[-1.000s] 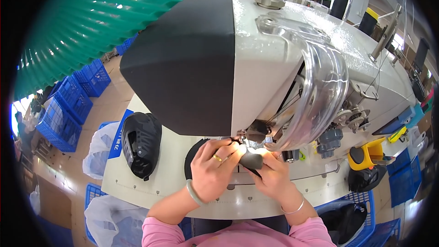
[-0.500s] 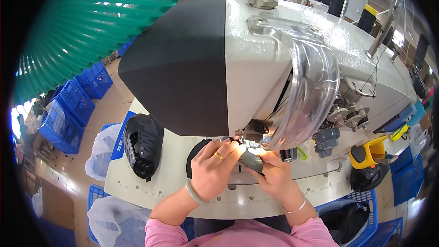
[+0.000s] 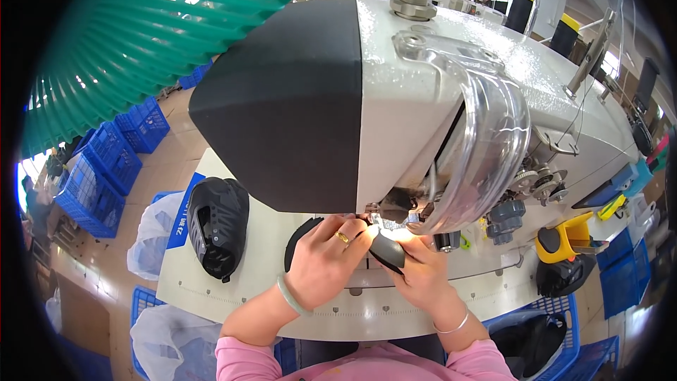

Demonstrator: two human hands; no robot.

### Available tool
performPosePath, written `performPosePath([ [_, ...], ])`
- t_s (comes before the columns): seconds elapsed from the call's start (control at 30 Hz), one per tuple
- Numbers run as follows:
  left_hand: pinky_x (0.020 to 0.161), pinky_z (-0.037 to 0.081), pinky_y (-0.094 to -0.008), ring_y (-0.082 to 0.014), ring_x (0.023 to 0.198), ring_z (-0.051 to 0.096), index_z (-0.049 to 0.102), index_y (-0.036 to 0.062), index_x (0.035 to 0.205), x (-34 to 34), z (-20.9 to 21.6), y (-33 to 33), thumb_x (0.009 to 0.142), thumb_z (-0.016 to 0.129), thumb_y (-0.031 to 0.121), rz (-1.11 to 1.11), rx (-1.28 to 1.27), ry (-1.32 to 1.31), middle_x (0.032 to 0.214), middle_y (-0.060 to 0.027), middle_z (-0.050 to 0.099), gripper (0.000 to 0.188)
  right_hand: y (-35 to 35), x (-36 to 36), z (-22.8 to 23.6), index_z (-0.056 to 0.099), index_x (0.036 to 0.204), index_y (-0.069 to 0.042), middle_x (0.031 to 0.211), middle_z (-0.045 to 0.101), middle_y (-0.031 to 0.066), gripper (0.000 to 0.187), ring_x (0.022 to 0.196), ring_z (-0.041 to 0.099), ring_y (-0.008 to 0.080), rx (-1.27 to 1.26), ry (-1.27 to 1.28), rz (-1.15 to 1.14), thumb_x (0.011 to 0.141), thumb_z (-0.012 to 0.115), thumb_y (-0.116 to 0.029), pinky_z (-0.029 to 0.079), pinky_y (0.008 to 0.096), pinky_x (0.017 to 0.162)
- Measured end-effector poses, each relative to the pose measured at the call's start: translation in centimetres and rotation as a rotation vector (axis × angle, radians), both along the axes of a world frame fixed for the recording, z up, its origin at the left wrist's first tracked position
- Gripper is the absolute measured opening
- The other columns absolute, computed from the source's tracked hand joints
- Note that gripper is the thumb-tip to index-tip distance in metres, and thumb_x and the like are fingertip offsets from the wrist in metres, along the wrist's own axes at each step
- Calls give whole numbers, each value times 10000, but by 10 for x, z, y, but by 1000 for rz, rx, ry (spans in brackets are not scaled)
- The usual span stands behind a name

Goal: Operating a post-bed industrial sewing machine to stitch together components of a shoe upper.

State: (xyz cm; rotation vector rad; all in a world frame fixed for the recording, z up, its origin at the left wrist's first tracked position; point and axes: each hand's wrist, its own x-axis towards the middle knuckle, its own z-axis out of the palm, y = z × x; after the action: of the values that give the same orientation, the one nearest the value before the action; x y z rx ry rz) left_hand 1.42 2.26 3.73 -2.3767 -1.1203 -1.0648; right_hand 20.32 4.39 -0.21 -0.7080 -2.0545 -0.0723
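Left hand [image 3: 321,268] shifted slightly outward at the wrist since the last frame. Dark textured piece [image 3: 387,250] sits under the sewing machine [image 3: 402,113] head — left fingers pinching its left edge, right hand [image 3: 423,274] gripping the other side. Looks mid-job: piece not yet clear, stitched share unknown. Fingertips, needle point lost in glare — seam unreadable.

The left grip [image 3: 324,268] hides part of the dark piece [image 3: 388,251].
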Motion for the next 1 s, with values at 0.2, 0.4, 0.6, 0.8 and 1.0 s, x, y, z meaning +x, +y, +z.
performPosePath([
  [0.2, 647, 565, -314, -234, 768, 654, 660, 27, 906, -3, -1, 5, 674, 675, 28, -29, 96, -31, 913, -60, 641, 232, -7, -5, -1, 696, 1010, -90, 963, 635, -13, 298, 902, 590, 192, -68, -48, -67, 723, 758, -145, 325, 429, 866],
  [0.4, 593, 534, -300, -213, 664, 645, 681, 33, 848, 12, -18, 16, 647, 722, -7, 62, 103, -333, 809, -39, 661, 209, 3, -6, 3, 702, 1018, -88, 966, 645, -17, 279, 888, 584, 169, -164, 47, 61, 747, 744, -141, 316, 409, 814],
  [0.6, 697, 571, -319, -215, 816, 653, 688, 48, 884, 5, -12, 8, 592, 678, 9, 30, 153, -132, 912, -34, 639, 294, 0, 6, -2, 704, 1027, -108, 1049, 636, -8, 284, 952, 572, 199, -163, -31, 87, 746, 739, -128, 334, 413, 828],
  [0.8, 736, 579, -326, -241, 925, 632, 673, 55, 961, -4, -5, 3, 647, 653, 61, -14, 70, 19, 965, -35, 629, 315, -13, 2, 3, 667, 1119, -97, 1188, 605, 62, 391, 1076, 557, 260, -126, -88, -1, 733, 725, -96, 337, 477, 976],
  [1.0, 708, 573, -320, -239, 932, 624, 661, 47, 980, -5, 2, 4, 666, 650, 63, -23, 43, 46, 987, -42, 624, 315, -13, 2, 2, 648, 1136, -87, 1214, 593, 90, 439, 1095, 548, 286, -106, -96, -12, 705, 724, -64, 366, 463, 987],
])
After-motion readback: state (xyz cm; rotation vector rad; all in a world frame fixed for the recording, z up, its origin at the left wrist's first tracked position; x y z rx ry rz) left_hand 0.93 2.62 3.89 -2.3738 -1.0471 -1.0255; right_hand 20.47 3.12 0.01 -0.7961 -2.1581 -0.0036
